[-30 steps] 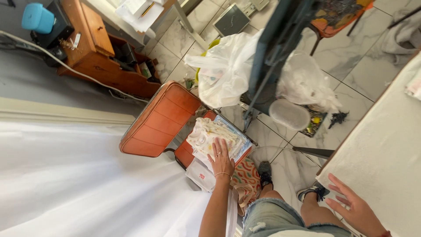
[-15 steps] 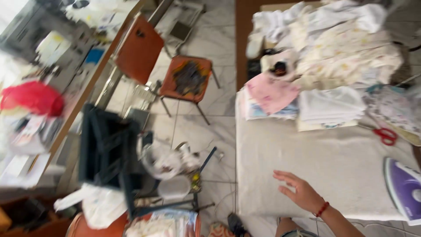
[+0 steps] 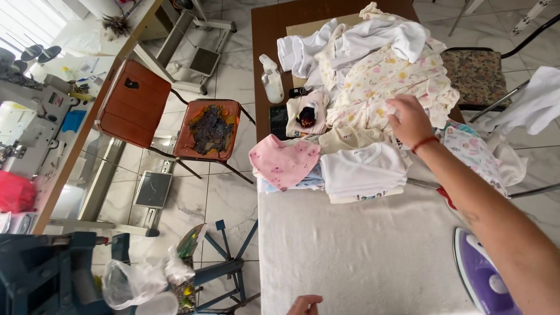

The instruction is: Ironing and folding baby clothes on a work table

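Two hands show as we look down: our right hand (image 3: 410, 119) rests on the heap of printed baby clothes (image 3: 388, 87) at the far end of the bench (image 3: 356, 256), fingers curled loosely into the cloth. Our left hand (image 3: 304, 304) peeks in at the near edge; we cannot tell its fingers' state. Folded white garment (image 3: 361, 170) and pink one (image 3: 283, 160) lie just beside the heap.

A cream garment (image 3: 389, 87) printed with small pink and yellow shapes is lying crumpled on top of a heap of baby clothes at the far end of the padded table (image 3: 361, 256), partly overlapping a white garment (image 3: 373, 38) behind it.
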